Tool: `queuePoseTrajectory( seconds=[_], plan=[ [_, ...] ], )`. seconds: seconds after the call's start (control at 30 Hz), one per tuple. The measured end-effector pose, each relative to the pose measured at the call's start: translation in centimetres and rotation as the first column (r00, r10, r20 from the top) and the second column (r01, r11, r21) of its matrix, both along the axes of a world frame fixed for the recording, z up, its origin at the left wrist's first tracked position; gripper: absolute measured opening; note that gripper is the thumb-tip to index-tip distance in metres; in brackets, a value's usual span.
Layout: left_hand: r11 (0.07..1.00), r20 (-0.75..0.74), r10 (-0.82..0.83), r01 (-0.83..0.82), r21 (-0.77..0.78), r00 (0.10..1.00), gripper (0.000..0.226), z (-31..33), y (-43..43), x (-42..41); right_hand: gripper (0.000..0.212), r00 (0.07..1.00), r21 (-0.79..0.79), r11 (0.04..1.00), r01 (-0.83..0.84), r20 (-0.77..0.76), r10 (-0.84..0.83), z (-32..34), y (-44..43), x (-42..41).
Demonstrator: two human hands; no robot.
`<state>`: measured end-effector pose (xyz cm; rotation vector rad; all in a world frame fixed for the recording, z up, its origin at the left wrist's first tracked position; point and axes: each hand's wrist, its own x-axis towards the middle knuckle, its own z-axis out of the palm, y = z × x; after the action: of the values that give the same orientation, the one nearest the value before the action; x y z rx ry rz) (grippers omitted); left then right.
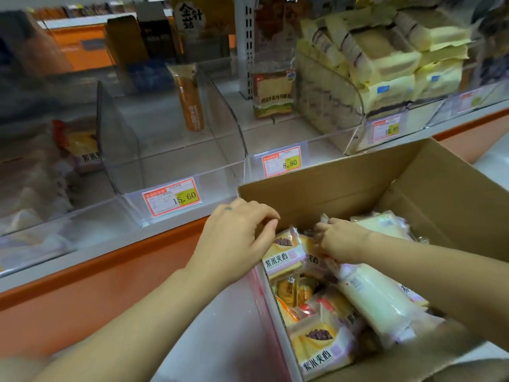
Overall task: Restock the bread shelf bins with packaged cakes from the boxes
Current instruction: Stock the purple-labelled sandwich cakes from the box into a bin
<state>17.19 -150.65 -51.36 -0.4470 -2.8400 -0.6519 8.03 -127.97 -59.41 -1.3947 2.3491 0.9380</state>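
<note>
The cardboard box is sitting open against the orange shelf edge, its far flap rising just below the clear plastic bin, which is holding one upright pack at its back. Glossy, crinkly cake packs are lying heaped inside the box. At the box's left wall, the left hand is curling over a yellow pack, grasp unclear. The right hand is clutching the second pack beside it.

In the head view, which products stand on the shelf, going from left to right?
Purple-labelled cake pack → tall orange pack → bagged loaf → pile of pale yellow packs.
</note>
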Motion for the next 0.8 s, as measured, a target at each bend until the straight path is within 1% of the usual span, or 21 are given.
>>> queuePoseTrajectory(
  seconds=[0.03, 0.1, 0.17, 0.23, 0.3, 0.37, 0.43, 0.47, 0.5, 0.6, 0.67, 0.8],
  plan=[
    [0.997, 0.024, -0.046, 0.047, -0.055, 0.999, 0.024, 0.4, -0.4, -0.2, 0.023, 1.0, 0.041, 0.999, -0.002, -0.009, 0.002, -0.6, 0.4, -0.1],
    [0.984, 0.068, -0.139, 0.146, -0.1, 0.988, 0.026, 0.9, -1.3, -0.6, 0.033, 0.997, 0.085, 0.994, 0.071, 0.016, -0.073, -0.7, 1.0, -0.5],
    [0.972, 0.082, -0.208, 0.215, -0.095, 0.975, 0.031, 1.1, -2.2, -0.9, 0.043, 0.989, 0.034, 0.989, 0.144, 0.036, -0.145, 0.9, 0.6, -0.6],
    [0.969, 0.086, -0.229, 0.236, -0.076, 0.97, 0.04, 1.0, -2.7, -1.3, 0.046, 0.959, -0.09, 0.961, 0.263, 0.132, -0.25, 2.8, -0.1, -0.8],
    [0.973, 0.072, -0.218, 0.223, -0.065, 0.973, 0.043, 0.8, -3.1, -1.8, 0.043, 0.918, -0.224, 0.901, 0.371, 0.232, -0.32, 4.0, -1.5, -1.1],
    [0.976, 0.048, -0.208, 0.211, -0.058, 0.977, 0.042, 0.6, -3.4, -2.1, 0.038, 0.904, -0.319, 0.864, 0.39, 0.312, -0.293, 4.0, -3.6, -1.0],
    [0.976, 0.036, -0.205, 0.207, -0.069, 0.978, 0.043, 0.5, -3.6, -2.2, 0.034, 0.904, -0.371, 0.859, 0.354, 0.372, -0.212, 1.9, -5.7, -1.0],
    [0.975, 0.039, -0.205, 0.207, -0.08, 0.978, 0.044, 0.4, -3.6, -2.2, 0.038, 0.897, -0.374, 0.861, 0.345, 0.401, -0.186, 1.0, -6.7, -1.0],
    [0.974, 0.043, -0.207, 0.21, -0.088, 0.977, 0.045, 0.3, -3.6, -2.2, 0.045, 0.885, -0.36, 0.86, 0.361, 0.422, -0.195, 0.1, -7.4, -1.0],
    [0.972, 0.051, -0.213, 0.217, -0.088, 0.976, 0.046, 0.2, -3.6, -2.1, 0.07, 0.835, -0.211, 0.871, 0.444, 0.451, -0.316, -1.3, -7.4, -1.6],
    [0.972, 0.047, -0.211, 0.214, -0.091, 0.976, 0.047, 0.1, -3.7, -2.1, 0.082, 0.829, -0.119, 0.885, 0.45, 0.423, -0.365, -1.3, -6.6, -1.8],
    [0.971, 0.068, -0.211, 0.217, -0.098, 0.975, 0.051, 0.0, -3.5, -2.1, 0.097, 0.855, -0.092, 0.899, 0.428, 0.363, -0.37, -1.2, -6.8, -1.4]
  ],
)
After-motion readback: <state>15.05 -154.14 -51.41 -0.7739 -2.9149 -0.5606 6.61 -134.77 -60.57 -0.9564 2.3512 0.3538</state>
